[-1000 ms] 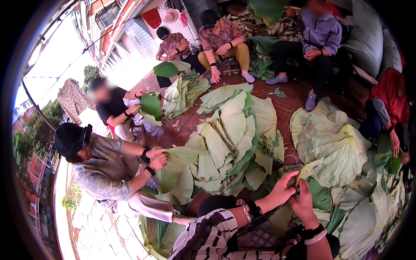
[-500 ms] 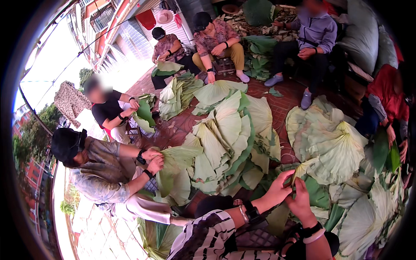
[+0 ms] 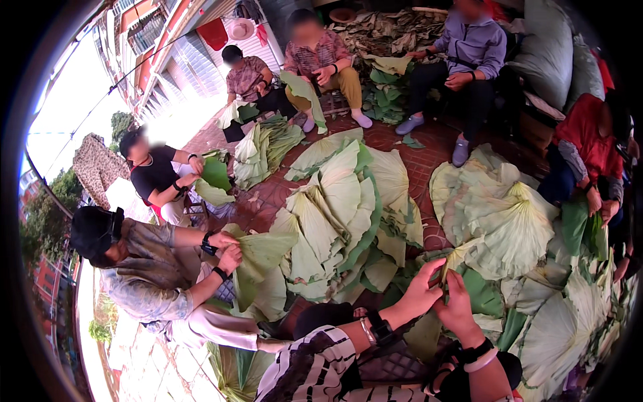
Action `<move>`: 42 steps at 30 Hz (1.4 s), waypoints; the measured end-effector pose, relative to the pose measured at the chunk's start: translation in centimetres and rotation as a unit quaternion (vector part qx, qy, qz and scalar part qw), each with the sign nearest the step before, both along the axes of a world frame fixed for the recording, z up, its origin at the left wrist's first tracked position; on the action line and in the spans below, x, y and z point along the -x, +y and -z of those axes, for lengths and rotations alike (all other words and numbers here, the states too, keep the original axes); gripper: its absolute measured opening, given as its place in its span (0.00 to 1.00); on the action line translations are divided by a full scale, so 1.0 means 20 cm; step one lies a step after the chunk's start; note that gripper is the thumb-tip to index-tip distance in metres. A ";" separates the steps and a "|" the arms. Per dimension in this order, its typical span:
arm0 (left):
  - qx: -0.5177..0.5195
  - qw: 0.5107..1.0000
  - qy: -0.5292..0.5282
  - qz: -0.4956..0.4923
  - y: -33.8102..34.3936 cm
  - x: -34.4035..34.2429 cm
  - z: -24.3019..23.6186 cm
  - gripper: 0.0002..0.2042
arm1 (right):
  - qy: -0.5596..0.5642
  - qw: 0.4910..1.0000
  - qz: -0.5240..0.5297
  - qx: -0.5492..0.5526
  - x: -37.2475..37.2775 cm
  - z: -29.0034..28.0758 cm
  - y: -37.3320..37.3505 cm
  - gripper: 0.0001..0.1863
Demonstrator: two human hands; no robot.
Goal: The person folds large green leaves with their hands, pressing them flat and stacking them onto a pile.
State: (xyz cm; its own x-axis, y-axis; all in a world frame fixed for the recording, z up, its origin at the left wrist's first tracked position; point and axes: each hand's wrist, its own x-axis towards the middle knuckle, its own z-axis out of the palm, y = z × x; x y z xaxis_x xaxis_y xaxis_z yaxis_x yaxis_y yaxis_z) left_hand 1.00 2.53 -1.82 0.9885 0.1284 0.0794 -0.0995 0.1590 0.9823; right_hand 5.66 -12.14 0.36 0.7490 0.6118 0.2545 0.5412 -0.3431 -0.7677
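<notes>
Our left hand [image 3: 420, 291] and right hand [image 3: 459, 303] both pinch closed on a folded leaf [image 3: 462, 258], held near, right of the leaf pile [image 3: 341, 208]. Risk: pinching too hard tears its thin edge.

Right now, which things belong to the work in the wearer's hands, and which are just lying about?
In hand:
- left hand and right hand, both pinching a folded green leaf
- central pile of leaves, close by

Lying about:
- grey sacks
- dried leaves behind the seated people
- red brick floor
</notes>
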 end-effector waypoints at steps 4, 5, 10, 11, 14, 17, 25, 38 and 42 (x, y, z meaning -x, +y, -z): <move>-0.030 1.000 -0.003 -0.009 0.02 0.04 -0.05 0.36 | 0.006 1.000 -0.007 -0.008 0.03 -0.01 0.02 0.39; -0.038 0.999 -0.004 -0.008 0.02 0.04 -0.06 0.36 | 0.002 1.000 -0.008 -0.007 0.02 -0.01 0.01 0.39; -0.003 1.000 0.011 0.011 0.00 0.00 -0.09 0.37 | -0.006 1.000 0.006 -0.012 0.02 -0.08 -0.01 0.41; 0.001 1.000 0.004 0.009 -0.01 -0.01 -0.09 0.36 | -0.004 1.000 0.008 -0.017 0.01 -0.08 -0.02 0.41; -0.016 1.000 0.004 -0.003 0.03 0.02 -0.11 0.37 | 0.006 1.000 0.016 -0.022 0.03 -0.02 0.03 0.40; -0.048 0.999 0.011 -0.016 0.05 0.03 -0.15 0.38 | -0.006 0.999 0.005 -0.031 0.03 0.00 0.07 0.40; -0.057 0.997 0.034 -0.034 -0.07 0.03 -0.17 0.39 | -0.007 0.999 0.019 -0.045 0.04 0.11 0.03 0.43; -0.183 0.980 0.074 -0.034 -0.18 0.09 -0.44 0.31 | -0.021 0.998 0.014 -0.058 0.03 0.15 0.10 0.41; -0.208 0.973 0.091 -0.031 -0.18 0.09 -0.45 0.29 | 0.066 0.996 -0.019 -0.054 0.03 0.09 0.07 0.42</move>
